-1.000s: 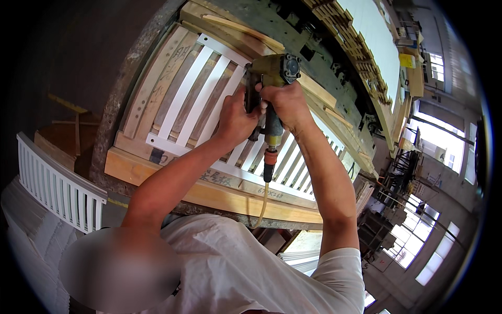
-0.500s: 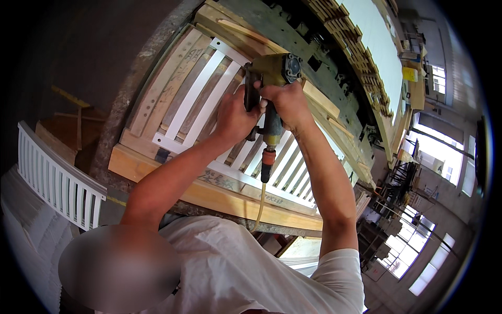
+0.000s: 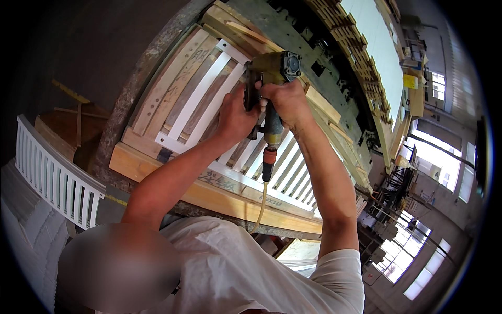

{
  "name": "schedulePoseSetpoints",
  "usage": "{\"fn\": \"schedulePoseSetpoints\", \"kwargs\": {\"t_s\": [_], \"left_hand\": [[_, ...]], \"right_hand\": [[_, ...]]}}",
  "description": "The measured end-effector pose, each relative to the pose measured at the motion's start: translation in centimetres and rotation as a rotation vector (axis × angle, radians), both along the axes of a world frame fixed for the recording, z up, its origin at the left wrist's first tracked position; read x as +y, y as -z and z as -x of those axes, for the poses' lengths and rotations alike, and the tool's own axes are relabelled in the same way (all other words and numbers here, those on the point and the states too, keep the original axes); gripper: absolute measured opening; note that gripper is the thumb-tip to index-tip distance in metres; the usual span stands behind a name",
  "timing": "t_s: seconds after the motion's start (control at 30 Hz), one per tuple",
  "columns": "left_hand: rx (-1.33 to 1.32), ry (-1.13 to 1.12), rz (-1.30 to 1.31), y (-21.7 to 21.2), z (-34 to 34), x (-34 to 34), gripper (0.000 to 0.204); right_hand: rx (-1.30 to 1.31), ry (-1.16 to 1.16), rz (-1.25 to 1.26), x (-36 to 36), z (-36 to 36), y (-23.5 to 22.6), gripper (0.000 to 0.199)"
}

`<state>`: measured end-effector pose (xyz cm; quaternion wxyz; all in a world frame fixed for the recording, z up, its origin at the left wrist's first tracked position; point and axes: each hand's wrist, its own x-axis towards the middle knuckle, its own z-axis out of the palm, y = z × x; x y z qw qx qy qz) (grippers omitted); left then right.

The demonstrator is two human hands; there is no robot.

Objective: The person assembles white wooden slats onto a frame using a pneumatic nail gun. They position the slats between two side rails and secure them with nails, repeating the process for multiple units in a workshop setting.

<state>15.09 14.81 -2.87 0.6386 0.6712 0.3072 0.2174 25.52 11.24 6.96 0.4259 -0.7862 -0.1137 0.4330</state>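
Nail gun [image 3: 272,78], yellow-green pneumatic, sits over white slatted frame [image 3: 209,99] on wooden jig [image 3: 157,167]. Right hand [image 3: 285,102] fully wrapped on its handle; left hand [image 3: 235,118] gripping beside. Hose [image 3: 260,206] hangs below.

Workshop hall, daylight pouring in
Bright windows [image 3: 429,157] glow at right; a white slatted panel [image 3: 52,178] leans at left beside stacked timber [image 3: 361,52].

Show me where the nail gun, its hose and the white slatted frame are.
Nail gun [image 3: 272,68], head view, on its yellow-green body.
Hose [image 3: 260,206], head view, on the pale tube below the orange fitting.
White slatted frame [image 3: 196,99], head view, on one long white slat.
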Motion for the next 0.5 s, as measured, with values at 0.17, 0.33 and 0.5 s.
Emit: {"fn": "schedulePoseSetpoints", "kwargs": {"t_s": [0.17, 0.33, 0.5], "left_hand": [[-0.051, 0.0, 0.033, 0.4, -0.1, -0.1, 0.039], [-0.06, -0.005, 0.087, 0.2, 0.0, 0.3, 0.031], [0.054, 0.015, 0.051, -1.1, 0.8, 2.0, 0.033]], "right_hand": [[0.043, 0.041, -0.043, -0.2, -0.2, 0.4, 0.009], [-0.004, -0.004, -0.021, 0.6, 0.3, 0.1, 0.007], [0.04, -0.038, -0.084, 1.9, 0.2, 0.2, 0.009]]}}
